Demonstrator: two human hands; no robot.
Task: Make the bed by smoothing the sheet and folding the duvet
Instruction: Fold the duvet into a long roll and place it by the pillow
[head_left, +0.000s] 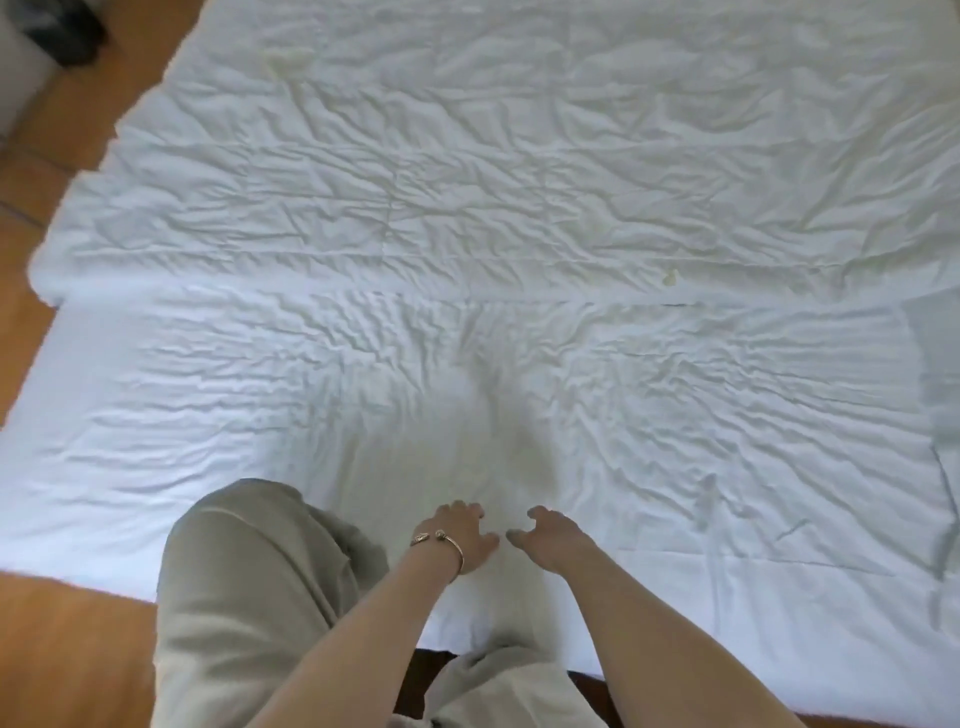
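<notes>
Both hands, left hand w/ bangle & right hand, fingers spread, pressing near edge of wrinkled white sheet, prob. to flatten creases; duvet lies across far half.

The duvet is running out of view past the top and right edges, so its full extent is not showing. The sheet is being cut off at the left edge, and a knee in pale trousers is covering part of its near border. The fingertips of the left hand and the right hand are sinking into the fabric, too blurred to tell whether they are pinching it. A dark object in the top left corner is being cropped and is too blurred to identify.
</notes>
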